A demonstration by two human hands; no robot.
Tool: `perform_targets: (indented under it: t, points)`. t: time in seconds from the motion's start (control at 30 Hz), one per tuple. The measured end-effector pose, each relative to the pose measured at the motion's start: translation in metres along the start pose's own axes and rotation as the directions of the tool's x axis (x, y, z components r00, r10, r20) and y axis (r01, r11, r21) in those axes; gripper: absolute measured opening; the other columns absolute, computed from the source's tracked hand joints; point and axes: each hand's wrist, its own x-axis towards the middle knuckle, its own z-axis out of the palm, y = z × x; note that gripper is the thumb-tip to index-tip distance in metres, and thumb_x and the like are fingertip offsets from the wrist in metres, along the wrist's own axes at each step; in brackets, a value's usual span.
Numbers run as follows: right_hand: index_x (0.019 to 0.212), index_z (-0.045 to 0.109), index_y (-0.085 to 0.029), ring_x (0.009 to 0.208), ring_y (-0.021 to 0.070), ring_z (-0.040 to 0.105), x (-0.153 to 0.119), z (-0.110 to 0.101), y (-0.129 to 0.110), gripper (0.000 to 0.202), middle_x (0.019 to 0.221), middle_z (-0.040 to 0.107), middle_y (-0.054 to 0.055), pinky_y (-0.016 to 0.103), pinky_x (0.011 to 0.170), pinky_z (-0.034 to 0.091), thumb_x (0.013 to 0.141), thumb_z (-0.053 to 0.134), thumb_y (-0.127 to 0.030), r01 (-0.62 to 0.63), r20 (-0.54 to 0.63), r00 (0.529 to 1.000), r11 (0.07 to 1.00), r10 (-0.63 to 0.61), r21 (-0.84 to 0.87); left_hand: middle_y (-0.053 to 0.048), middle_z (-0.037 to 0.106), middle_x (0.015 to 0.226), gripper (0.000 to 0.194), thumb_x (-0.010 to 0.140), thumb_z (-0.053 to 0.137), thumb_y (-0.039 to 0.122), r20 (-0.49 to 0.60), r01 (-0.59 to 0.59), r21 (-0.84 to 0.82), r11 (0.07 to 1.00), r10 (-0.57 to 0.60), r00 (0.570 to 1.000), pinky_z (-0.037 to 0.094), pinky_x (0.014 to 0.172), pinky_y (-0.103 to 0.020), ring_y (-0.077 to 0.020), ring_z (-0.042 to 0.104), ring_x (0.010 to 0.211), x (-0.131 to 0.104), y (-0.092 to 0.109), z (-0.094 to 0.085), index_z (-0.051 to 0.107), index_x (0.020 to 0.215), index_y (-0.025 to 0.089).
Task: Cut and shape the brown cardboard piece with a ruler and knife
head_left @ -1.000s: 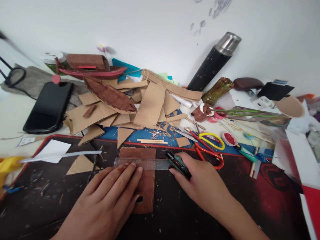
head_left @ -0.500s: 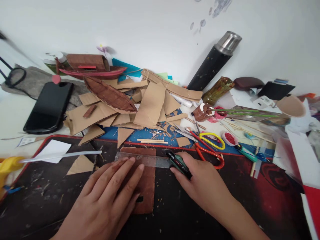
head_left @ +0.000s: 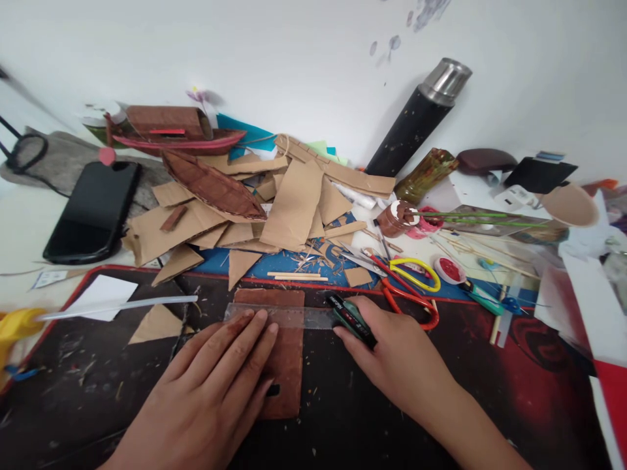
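Note:
My left hand (head_left: 220, 372) lies flat, its fingers stretched out and pressing on a clear plastic ruler (head_left: 289, 318) and the brown-painted cardboard piece (head_left: 287, 365) below it. The ruler crosses the upper part of the cardboard, which has a small dark cut-out near its lower end. My right hand (head_left: 392, 346) is closed round a dark green and black utility knife (head_left: 353, 321). The knife is at the ruler's right end, just beyond the cardboard's right edge; I cannot make out its blade.
Cardboard scraps (head_left: 294, 202) and a brown model boat hull (head_left: 213, 186) are heaped behind. Orange-and-yellow scissors (head_left: 411, 277) lie right of the knife. A phone (head_left: 93, 212) and a yellow glue gun (head_left: 19, 326) are on the left. A black flask (head_left: 416, 121) leans against the wall.
The fingers of my left hand have drawn slightly closer together on the ruler. My right hand and the knife look almost unmoved; the view has shifted very slightly.

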Motion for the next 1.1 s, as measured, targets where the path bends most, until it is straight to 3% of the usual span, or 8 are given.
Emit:
perform_targets:
  t: [0.27, 0.43, 0.63, 0.9, 1.1]
  points:
    - [0.115, 0.073, -0.026, 0.072, 0.0281, 0.087, -0.0008, -0.0004, 0.0012, 0.01, 0.09, 0.089, 0.004, 0.031, 0.06, 0.053, 0.105, 0.071, -0.026, -0.001, -0.025, 1.0, 1.0, 0.002, 0.008, -0.01, 0.08, 0.159, 0.059, 0.122, 0.044, 0.041, -0.02, 0.007, -0.012, 1.0, -0.007, 1.0, 0.037, 0.137, -0.045, -0.0285, 0.069, 0.148, 0.003, 0.0004, 0.0018, 0.054, 0.177, 0.02]
    - [0.118, 0.074, -0.027, 0.076, 0.027, 0.088, -0.001, -0.0011, 0.0006, 0.012, 0.095, 0.09, 0.004, 0.031, 0.063, 0.056, 0.106, 0.07, -0.027, -0.024, 0.005, 1.0, 1.0, 0.024, 0.02, -0.01, 0.077, 0.163, 0.056, 0.121, 0.046, 0.04, 0.005, -0.008, 0.005, 1.0, 0.008, 1.0, 0.036, 0.139, -0.046, -0.0292, 0.066, 0.152, 0.0007, -0.0009, 0.0029, 0.063, 0.17, 0.021]
    - [0.119, 0.074, -0.027, 0.075, 0.0274, 0.088, -0.002, 0.0013, 0.0027, 0.013, 0.092, 0.089, 0.004, 0.031, 0.062, 0.057, 0.107, 0.069, -0.028, 0.011, -0.053, 0.999, 1.0, -0.01, 0.023, -0.011, 0.078, 0.161, 0.052, 0.121, 0.045, 0.041, 0.009, -0.007, -0.008, 1.0, 0.007, 1.0, 0.032, 0.141, -0.046, -0.0295, 0.066, 0.151, -0.0019, -0.0011, 0.0026, 0.07, 0.163, 0.02]
    - [0.118, 0.073, -0.027, 0.07, 0.0274, 0.086, -0.0009, 0.0006, 0.0018, 0.011, 0.088, 0.087, 0.002, 0.031, 0.059, 0.055, 0.108, 0.069, -0.027, 0.017, -0.051, 0.999, 0.999, -0.015, 0.05, -0.01, 0.079, 0.16, 0.054, 0.123, 0.043, 0.041, 0.007, 0.001, -0.034, 0.999, 0.0, 1.0, 0.029, 0.142, -0.045, -0.0285, 0.065, 0.151, -0.0006, -0.0006, 0.0034, 0.063, 0.169, 0.02]
    - [0.118, 0.074, -0.027, 0.07, 0.028, 0.086, -0.0004, 0.0012, 0.0022, 0.013, 0.088, 0.088, 0.002, 0.032, 0.059, 0.054, 0.107, 0.069, -0.028, -0.004, -0.043, 0.999, 0.999, 0.007, 0.047, -0.009, 0.079, 0.16, 0.059, 0.123, 0.043, 0.043, -0.002, 0.009, -0.025, 1.0, -0.009, 1.0, 0.034, 0.138, -0.045, -0.0283, 0.066, 0.15, 0.0015, -0.0006, 0.0042, 0.055, 0.177, 0.022]
